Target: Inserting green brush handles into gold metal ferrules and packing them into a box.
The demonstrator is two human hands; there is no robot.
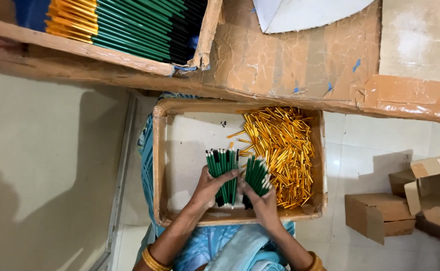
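Green sticks (223, 168) bunched in both hands' grip, over tray (190, 135).

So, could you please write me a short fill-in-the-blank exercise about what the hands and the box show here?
1. Each hand, left hand and right hand, grips a bundle of ____ sticks.
2. The loose pile of caps in the cardboard box is ____ in colour.
3. That pile lies nearer the ____ hand.

Missing words: green; gold; right
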